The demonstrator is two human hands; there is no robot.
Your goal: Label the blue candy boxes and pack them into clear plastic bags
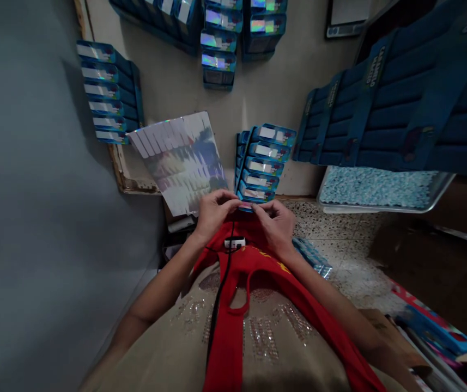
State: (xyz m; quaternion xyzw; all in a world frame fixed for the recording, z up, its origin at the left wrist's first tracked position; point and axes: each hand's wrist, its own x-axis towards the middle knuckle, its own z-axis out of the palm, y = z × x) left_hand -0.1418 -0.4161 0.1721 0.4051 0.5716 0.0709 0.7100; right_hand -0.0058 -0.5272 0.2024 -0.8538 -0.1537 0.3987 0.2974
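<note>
Leftmost, label sheet (pixel 180 158) lay slanted over table edge. Left hand (pixel 217 213), fingers pinched, and right hand (pixel 274 222), likewise nearly closed, gripped opposite ends of blue box (pixel 246 207) at near end of box row (pixel 264 163).

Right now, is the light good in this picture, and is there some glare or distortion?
Head view: dim, darkest toward the right edge; rainbow glare on top-middle boxes; pale sheen on the sheet; soft shadow on the left wall; wide-lens stretching at edges; small item between left hand and right hand unclear.
</note>
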